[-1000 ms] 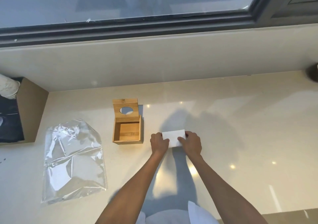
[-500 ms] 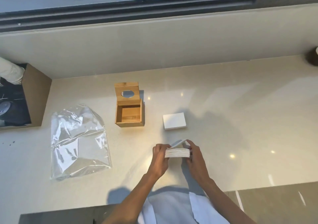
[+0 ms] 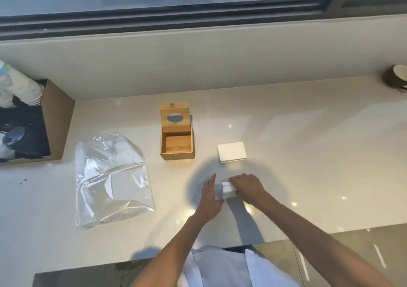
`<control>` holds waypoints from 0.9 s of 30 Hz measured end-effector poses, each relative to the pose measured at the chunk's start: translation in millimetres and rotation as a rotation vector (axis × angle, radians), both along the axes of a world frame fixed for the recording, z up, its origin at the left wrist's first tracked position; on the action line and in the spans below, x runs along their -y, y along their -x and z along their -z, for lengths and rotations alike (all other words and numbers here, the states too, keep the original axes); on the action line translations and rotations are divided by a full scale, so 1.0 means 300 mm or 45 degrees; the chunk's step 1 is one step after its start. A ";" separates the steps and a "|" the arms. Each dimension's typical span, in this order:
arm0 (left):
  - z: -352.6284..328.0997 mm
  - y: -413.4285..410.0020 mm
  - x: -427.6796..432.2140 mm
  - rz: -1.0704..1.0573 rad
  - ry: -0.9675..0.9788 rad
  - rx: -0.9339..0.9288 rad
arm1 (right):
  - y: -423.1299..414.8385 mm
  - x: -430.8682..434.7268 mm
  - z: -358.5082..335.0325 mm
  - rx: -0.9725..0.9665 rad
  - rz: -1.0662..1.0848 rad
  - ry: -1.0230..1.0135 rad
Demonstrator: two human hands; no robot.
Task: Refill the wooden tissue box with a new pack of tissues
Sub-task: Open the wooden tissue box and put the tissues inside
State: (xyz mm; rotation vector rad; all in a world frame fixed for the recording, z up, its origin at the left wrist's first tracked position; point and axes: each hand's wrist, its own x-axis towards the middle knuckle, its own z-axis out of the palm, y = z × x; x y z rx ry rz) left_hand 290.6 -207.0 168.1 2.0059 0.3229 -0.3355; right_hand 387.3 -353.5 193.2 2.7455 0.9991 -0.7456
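I square a tissue stack (image 3: 227, 190) between flat left hand (image 3: 211, 198) and gripping right hand (image 3: 247, 187); next, the open wooden box (image 3: 177, 144) at 11 o'clock.

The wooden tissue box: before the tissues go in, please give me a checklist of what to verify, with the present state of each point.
1. Lid of the wooden tissue box is open and standing up: ok.
2. Inside of the box is empty: ok, bare wood shows.
3. Tissues are out of the plastic wrapper: ok, it lies flat left of the box.
4. Tissue stack is under control: cannot tell; right hand covers it, left hand is beside it, and the picture is blurred.
5. Second stack of tissues is ready: ok, it lies right of the box.
6. Stack fits the box: cannot tell.
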 end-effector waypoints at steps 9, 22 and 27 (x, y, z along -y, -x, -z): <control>-0.141 -0.064 -0.421 -0.983 0.181 0.153 | -0.438 -0.430 -0.420 -0.658 0.447 -0.682; -0.059 -0.282 -0.680 -0.734 0.514 -0.363 | -0.443 -0.960 -0.263 -0.446 -0.099 0.330; -0.053 -0.293 -0.692 -0.723 0.451 -0.438 | -0.446 -0.952 -0.235 -0.470 0.050 0.367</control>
